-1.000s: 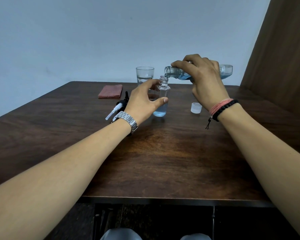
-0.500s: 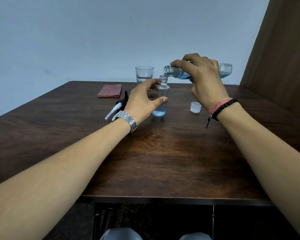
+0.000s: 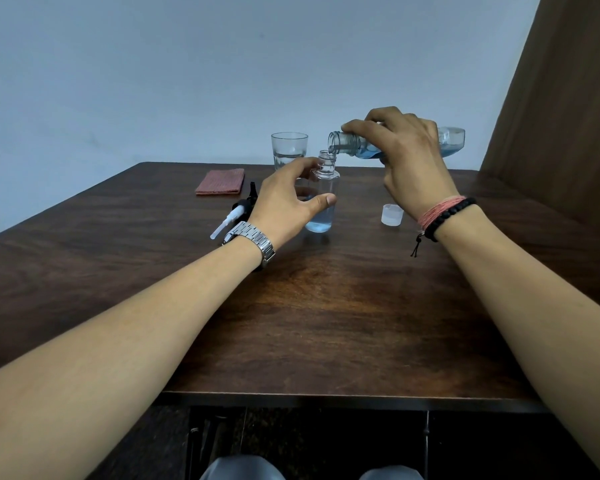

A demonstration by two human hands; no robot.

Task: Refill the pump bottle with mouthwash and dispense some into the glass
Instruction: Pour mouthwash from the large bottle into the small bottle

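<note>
Left hand (image 3: 284, 202) is gripping the clear pump bottle (image 3: 323, 199), blue liquid pooling low; right hand (image 3: 406, 157), at 3 o'clock, is holding the tilted mouthwash bottle (image 3: 451, 142).

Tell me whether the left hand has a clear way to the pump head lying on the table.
Probably yes, once it lets go. The left hand now grips the small bottle; the pump head lies on the table just beside that wrist, with nothing between them.
</note>
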